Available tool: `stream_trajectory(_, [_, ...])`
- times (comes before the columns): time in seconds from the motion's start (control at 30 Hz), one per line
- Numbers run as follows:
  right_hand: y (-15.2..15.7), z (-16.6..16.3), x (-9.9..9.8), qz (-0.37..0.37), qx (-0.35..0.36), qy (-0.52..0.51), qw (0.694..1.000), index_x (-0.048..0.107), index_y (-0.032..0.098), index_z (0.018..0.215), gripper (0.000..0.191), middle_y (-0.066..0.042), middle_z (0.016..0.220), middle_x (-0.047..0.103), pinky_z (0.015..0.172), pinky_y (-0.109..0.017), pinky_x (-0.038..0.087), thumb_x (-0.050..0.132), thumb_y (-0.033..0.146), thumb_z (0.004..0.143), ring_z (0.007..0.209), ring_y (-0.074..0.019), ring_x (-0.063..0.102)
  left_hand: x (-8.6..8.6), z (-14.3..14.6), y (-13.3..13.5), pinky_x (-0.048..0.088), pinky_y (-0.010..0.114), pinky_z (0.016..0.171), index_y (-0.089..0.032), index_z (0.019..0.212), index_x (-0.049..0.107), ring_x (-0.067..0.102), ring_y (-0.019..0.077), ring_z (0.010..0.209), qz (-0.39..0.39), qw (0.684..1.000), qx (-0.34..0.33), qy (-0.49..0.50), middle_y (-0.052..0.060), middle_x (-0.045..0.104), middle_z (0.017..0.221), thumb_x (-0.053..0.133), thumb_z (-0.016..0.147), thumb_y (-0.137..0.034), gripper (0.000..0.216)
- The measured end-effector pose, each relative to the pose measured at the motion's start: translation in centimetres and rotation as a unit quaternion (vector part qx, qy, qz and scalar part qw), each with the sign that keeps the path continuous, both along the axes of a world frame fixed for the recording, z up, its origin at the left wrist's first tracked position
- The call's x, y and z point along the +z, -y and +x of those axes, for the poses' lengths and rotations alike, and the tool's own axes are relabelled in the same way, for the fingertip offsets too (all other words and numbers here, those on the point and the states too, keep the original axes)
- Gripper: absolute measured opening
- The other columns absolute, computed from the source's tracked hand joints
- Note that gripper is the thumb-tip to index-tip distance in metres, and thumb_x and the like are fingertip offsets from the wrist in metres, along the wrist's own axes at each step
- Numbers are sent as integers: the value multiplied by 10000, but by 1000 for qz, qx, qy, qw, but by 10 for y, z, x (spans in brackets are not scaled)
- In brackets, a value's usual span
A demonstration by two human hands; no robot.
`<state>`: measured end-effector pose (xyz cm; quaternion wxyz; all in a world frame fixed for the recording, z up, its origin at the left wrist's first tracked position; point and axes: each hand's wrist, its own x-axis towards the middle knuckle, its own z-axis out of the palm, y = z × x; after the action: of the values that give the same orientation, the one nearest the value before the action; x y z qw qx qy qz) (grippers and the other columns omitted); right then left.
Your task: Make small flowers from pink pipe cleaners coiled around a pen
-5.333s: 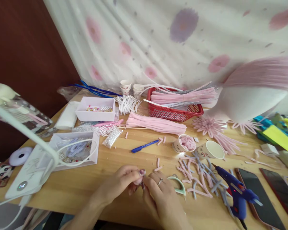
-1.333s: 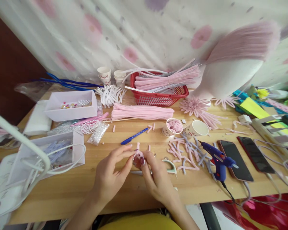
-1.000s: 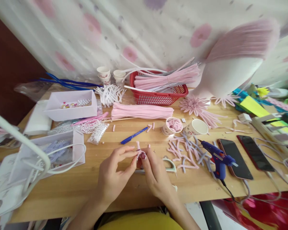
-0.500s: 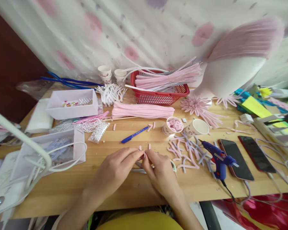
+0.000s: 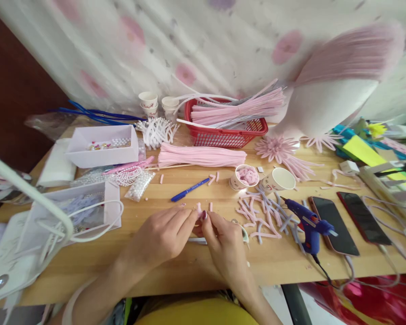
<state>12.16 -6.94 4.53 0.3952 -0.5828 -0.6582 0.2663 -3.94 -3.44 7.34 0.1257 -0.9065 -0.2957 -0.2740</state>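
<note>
Over the front middle of the table, my left hand (image 5: 169,232) and my right hand (image 5: 225,241) meet at their fingertips, both closed in a pinch. Between them shows the end of a short pink pipe cleaner piece (image 5: 199,207); the rest of it is hidden by my fingers. Another short pink piece (image 5: 211,206) lies just beyond my right fingers. Beneath my hands rests a tool with a pale green handle (image 5: 245,234), mostly covered. Right of my right hand spreads a loose pile of cut pink and grey pipe cleaner pieces (image 5: 262,214).
A paper cup of pink loops (image 5: 237,183) stands beside another cup (image 5: 279,179). A blue glue gun (image 5: 309,225) and two phones (image 5: 334,225) lie right. Behind are a blue pen (image 5: 189,189), a pink bundle (image 5: 201,156) and a red basket (image 5: 223,137); white boxes (image 5: 103,158) sit left.
My fingers have shifted slightly in their pinch, and more of the pink piece shows between them. My left forearm has swung a little to the left. Things on the table stay in place.
</note>
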Motion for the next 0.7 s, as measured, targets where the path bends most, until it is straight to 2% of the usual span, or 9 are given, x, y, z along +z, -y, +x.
stream_trajectory(0.2, [1, -4, -8, 66, -12, 75, 995, 520, 175, 690, 328, 20, 522, 557, 461, -194, 331, 410, 231, 994, 422, -88, 488, -4, 0, 7, 560, 303, 573, -76, 1003, 647, 704, 209, 690, -45, 998, 31, -8, 83, 743, 795, 433, 955, -89, 220])
stream_trajectory(0.27, [1, -4, -10, 96, -4, 102, 990, 564, 161, 746, 317, 1, 540, 585, 474, -204, 344, 391, 224, 1004, 437, -103, 528, -6, 3, 11, 525, 297, 525, -114, 922, 648, 681, 203, 620, -94, 993, 63, 14, 58, 718, 726, 459, 945, -112, 191])
stream_trajectory(0.33, [1, -5, -12, 128, -3, 127, 984, 594, 149, 795, 320, -10, 542, 600, 476, -212, 346, 372, 222, 1014, 438, -112, 546, -7, 6, 13, 509, 285, 526, -147, 841, 634, 672, 194, 603, -189, 974, 96, 73, 43, 703, 700, 475, 928, -126, 183])
stream_trajectory(0.4, [0, -5, -15, 150, -10, 147, 978, 604, 143, 804, 335, -8, 517, 590, 463, -222, 333, 363, 225, 1021, 418, -115, 534, -7, 10, 12, 524, 270, 577, -165, 801, 622, 685, 181, 640, -341, 917, 111, 176, 34, 709, 720, 496, 905, -143, 164])
stream_trajectory(0.43, [0, -6, -16, 155, -12, 152, 976, 608, 139, 809, 338, -9, 512, 587, 460, -225, 331, 361, 227, 1022, 414, -117, 533, -8, 11, 11, 536, 263, 604, -167, 796, 620, 692, 175, 663, -426, 867, 111, 235, 30, 713, 734, 512, 894, -160, 146])
stream_trajectory(0.5, [-2, -6, -18, 156, -6, 150, 976, 620, 127, 853, 326, -19, 531, 607, 468, -223, 348, 362, 229, 1023, 435, -125, 557, -9, 15, 8, 553, 255, 625, -164, 770, 617, 694, 166, 671, -567, 740, 106, 346, 23, 705, 720, 553, 874, -222, 136])
stream_trajectory(0.57, [-3, -5, -17, 148, 8, 126, 981, 627, 122, 905, 301, -27, 567, 630, 484, -217, 371, 369, 226, 1019, 465, -130, 579, -11, 17, 5, 557, 252, 616, -157, 735, 616, 679, 160, 648, -645, 627, 102, 425, 15, 682, 679, 587, 850, -290, 178])
stream_trajectory(0.63, [-6, -3, -14, 114, 28, 71, 990, 627, 139, 893, 279, -23, 605, 643, 507, -205, 395, 386, 214, 1010, 497, -124, 589, -13, 16, 3, 552, 249, 631, -150, 728, 627, 658, 150, 647, -666, 571, 95, 471, 8, 664, 663, 610, 827, -320, 198])
stream_trajectory(0.7, [-9, 1, -8, 54, 64, -12, 996, 628, 159, 870, 282, -22, 674, 661, 563, -188, 433, 386, 198, 1009, 568, -116, 614, -13, 14, 2, 542, 241, 658, -145, 754, 642, 639, 138, 663, -662, 562, 88, 487, 5, 659, 682, 614, 831, -327, 199])
